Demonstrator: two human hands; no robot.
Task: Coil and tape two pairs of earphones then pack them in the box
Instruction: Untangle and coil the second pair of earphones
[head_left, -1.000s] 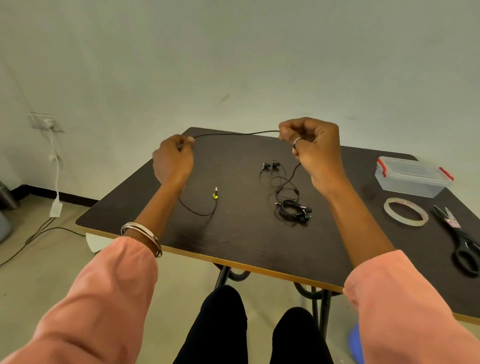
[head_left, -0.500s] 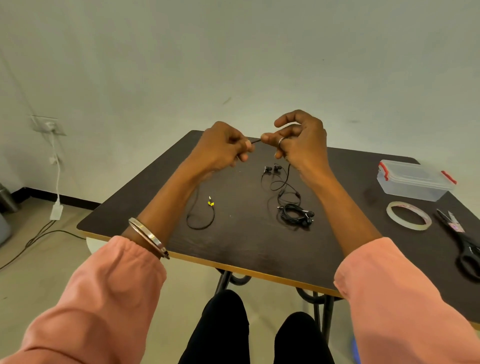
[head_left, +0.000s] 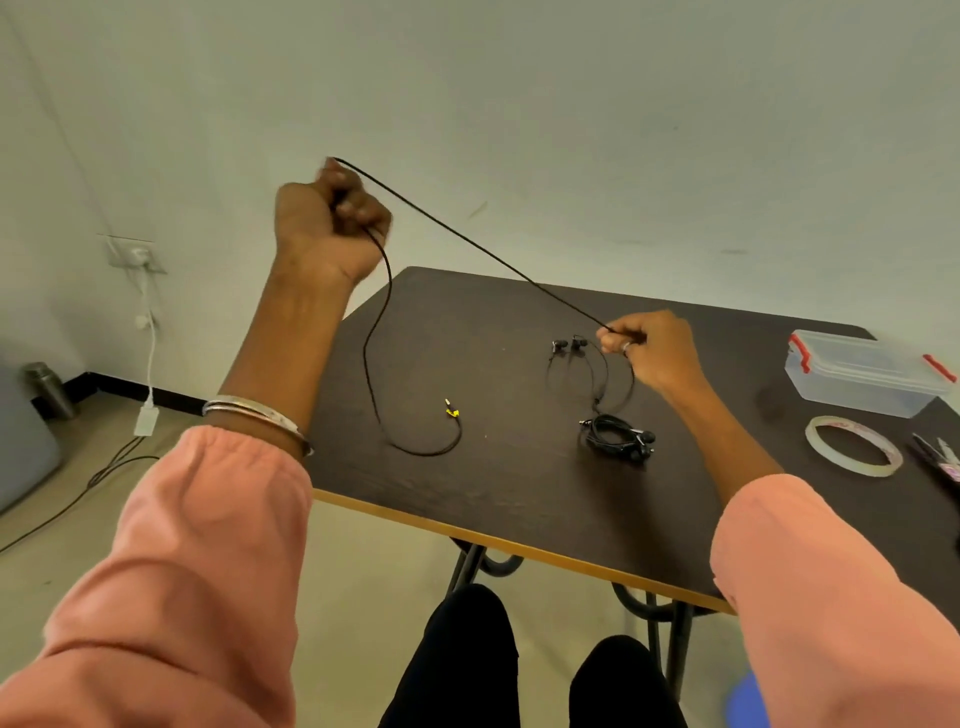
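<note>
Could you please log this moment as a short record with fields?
left hand: raised, gripping cable
right hand: low over table, pinching cable
cable: taut between hands
plug: lying on table
coiled earphones: on table, untouched
box: lid on
tape roll: flat, beside scissors

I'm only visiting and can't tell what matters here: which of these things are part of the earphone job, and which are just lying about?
Part of the job:
- earphone cable stretched between left hand and right hand
- coiled earphones
- tape roll
- scissors
- lidded plastic box

Just lying about:
- metal flask on the floor
- wall charger
</note>
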